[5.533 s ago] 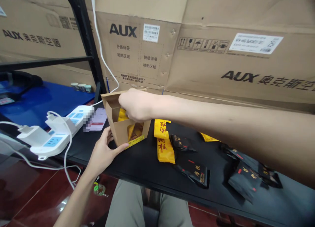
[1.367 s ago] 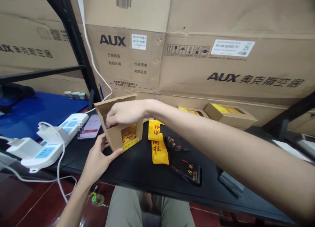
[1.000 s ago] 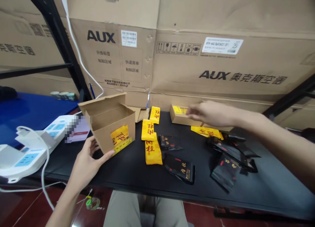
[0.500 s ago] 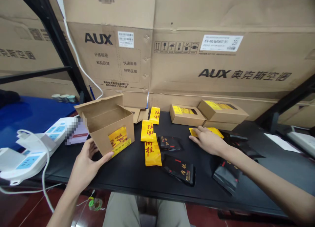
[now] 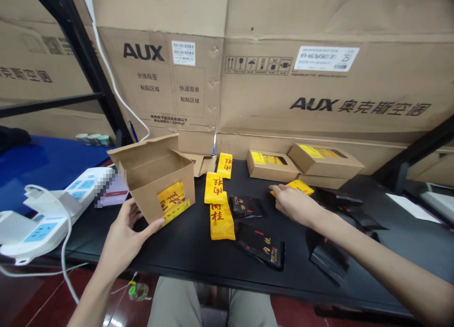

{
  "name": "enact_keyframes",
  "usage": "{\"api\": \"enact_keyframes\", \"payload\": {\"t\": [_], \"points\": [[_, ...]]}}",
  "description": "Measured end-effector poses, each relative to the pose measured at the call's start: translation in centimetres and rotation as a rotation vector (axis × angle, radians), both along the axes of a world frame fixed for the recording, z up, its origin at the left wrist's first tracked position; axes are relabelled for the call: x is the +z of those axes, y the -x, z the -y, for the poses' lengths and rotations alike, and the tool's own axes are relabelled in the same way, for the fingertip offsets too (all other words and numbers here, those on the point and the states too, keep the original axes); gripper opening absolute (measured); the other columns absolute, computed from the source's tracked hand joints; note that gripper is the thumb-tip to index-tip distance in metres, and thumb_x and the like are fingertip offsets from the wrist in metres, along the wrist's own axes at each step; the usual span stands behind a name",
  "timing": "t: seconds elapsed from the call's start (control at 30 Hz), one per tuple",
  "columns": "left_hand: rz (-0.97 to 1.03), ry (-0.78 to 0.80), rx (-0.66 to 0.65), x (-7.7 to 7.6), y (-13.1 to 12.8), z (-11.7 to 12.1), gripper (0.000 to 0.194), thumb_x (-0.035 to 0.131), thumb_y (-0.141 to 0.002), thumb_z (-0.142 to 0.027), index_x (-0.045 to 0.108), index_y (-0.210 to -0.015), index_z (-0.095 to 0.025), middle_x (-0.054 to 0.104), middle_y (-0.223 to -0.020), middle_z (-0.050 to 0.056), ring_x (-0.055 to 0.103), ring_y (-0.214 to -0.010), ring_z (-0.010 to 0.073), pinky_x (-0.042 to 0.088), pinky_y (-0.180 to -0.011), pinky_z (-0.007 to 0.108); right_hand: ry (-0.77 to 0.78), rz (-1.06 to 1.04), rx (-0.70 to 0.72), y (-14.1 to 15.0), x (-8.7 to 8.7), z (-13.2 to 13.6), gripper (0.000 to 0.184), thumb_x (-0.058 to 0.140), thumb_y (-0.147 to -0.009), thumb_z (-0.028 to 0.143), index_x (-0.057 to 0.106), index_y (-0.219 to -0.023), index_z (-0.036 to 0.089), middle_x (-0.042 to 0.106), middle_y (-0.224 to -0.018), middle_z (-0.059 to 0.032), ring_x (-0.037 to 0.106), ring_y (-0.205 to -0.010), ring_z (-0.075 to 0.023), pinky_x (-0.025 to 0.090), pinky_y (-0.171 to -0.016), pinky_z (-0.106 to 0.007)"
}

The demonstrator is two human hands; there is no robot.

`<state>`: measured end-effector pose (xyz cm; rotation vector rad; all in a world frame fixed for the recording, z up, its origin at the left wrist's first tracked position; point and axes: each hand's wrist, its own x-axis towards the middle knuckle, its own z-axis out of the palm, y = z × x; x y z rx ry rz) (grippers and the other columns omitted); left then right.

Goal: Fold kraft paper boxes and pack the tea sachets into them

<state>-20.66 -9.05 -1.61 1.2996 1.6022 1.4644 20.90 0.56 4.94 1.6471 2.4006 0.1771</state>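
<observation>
My left hand (image 5: 124,235) grips the near left corner of an open kraft paper box (image 5: 156,176), thumb against its front by the window that shows a yellow packet inside. My right hand (image 5: 292,203) lies on a yellow packet (image 5: 297,187) on the black table (image 5: 198,256), fingers closed over its near edge. Three more yellow packets (image 5: 218,204) lie in a row between the box and that hand. Black packets (image 5: 262,244) are scattered around my right forearm.
Two closed kraft boxes (image 5: 324,159) with yellow packets sit at the back against large AUX cartons (image 5: 283,81). A white power strip (image 5: 53,213) with plugs and cables lies at the left, beside a pink card (image 5: 113,194). A black rack post (image 5: 92,67) rises behind.
My right hand left the open box, swung right across the table and came down on the yellow packet. My left hand stayed on the box.
</observation>
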Motion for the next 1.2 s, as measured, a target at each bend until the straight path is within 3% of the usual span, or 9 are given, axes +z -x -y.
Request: {"api": "enact_keyframes", "payload": {"t": [0.17,0.3,0.47,0.6,0.73,0.87,1.07,1.2], "points": [[-0.023,-0.003,-0.001,-0.1,0.1,0.0,0.071,0.088,-0.067,-0.048,0.053,-0.124,-0.026,0.067,-0.134,0.01,0.065,-0.126,0.033,0.047,-0.115,0.057,-0.039,0.105,-0.011,1.9,1.2,1.0,0.043,0.039,-0.091,0.0,0.06,-0.128,0.005,0.069,-0.12,-0.0256,0.073,-0.106,-0.0323,0.056,-0.082,-0.039],[-0.032,-0.002,0.001,-0.3,0.2,0.0,0.073,0.088,-0.067,-0.048,0.053,-0.126,-0.025,0.068,-0.135,0.011,0.067,-0.125,0.0322,0.049,-0.114,0.056,-0.106,0.146,0.035,2.9,3.9,1.1,0.033,0.042,-0.094,0.005,0.069,-0.112,0.01,0.071,-0.113,-0.0203,0.074,-0.1,-0.0293,0.055,-0.081,-0.038],[-0.047,-0.013,0.0,-0.3,0.2,-0.1,0.07,0.087,-0.068,-0.048,0.054,-0.125,-0.025,0.07,-0.131,0.011,0.069,-0.122,0.0312,0.052,-0.111,0.053,-0.251,-0.052,0.222,4.3,10.8,1.6,0.026,0.048,-0.098,0.019,0.073,-0.102,0.017,0.073,-0.106,-0.0123,0.071,-0.09,-0.0235,0.052,-0.073,-0.034],[-0.069,-0.013,0.001,-0.2,0.2,-0.1,0.07,0.086,-0.069,-0.049,0.054,-0.127,-0.026,0.071,-0.13,0.01,0.07,-0.121,0.0313,0.055,-0.109,0.052,-0.379,-0.364,0.462,7.3,17.2,4.4,0.022,0.053,-0.097,0.029,0.074,-0.099,0.024,0.073,-0.091,-0.004,0.067,-0.076,-0.0181,0.052,-0.071,-0.032],[-0.098,-0.023,0.003,-0.1,0.2,0.0,0.069,0.086,-0.07,-0.049,0.054,-0.127,-0.025,0.07,-0.132,0.011,0.071,-0.12,0.032,0.056,-0.106,0.052,-0.583,-0.526,0.56,11.7,20.7,7.5,0.022,0.053,-0.099,0.035,0.073,-0.107,0.033,0.074,-0.099,0.0012,0.069,-0.09,-0.0187,0.051,-0.082,-0.033],[-0.107,-0.044,-0.016,-0.3,0.3,0.0,0.068,0.085,-0.073,-0.048,0.053,-0.128,-0.026,0.07,-0.131,0.01,0.071,-0.119,0.0307,0.056,-0.107,0.051,-0.578,-0.438,0.697,16.2,21.3,7.4,0.02,0.054,-0.097,0.027,0.071,-0.107,0.033,0.071,-0.106,0.006,0.067,-0.099,-0.0161,0.047,-0.091,-0.03],[-0.108,-0.059,-0.023,-0.5,0.3,-0.1,0.07,0.085,-0.073,-0.046,0.051,-0.13,-0.026,0.07,-0.132,0.011,0.071,-0.12,0.03,0.057,-0.106,0.05,-0.484,-0.212,0.897,21.5,19.6,4.5,0.025,0.045,-0.103,0.023,0.07,-0.106,0.022,0.062,-0.118,-0.0013,0.054,-0.117,-0.0208,0.045,-0.09,-0.032],[-0.108,-0.044,-0.012,-0.2,0.2,-0.1,0.069,0.084,-0.073,-0.048,0.051,-0.13,-0.026,0.07,-0.131,0.011,0.071,-0.119,0.0296,0.057,-0.105,0.049,-0.34,-0.248,0.835,22.9,17.8,3.6,0.021,0.051,-0.099,0.019,0.071,-0.095,0.016,0.063,-0.108,-0.0074,0.058,-0.1,-0.0199,0.043,-0.079,-0.03]]}}
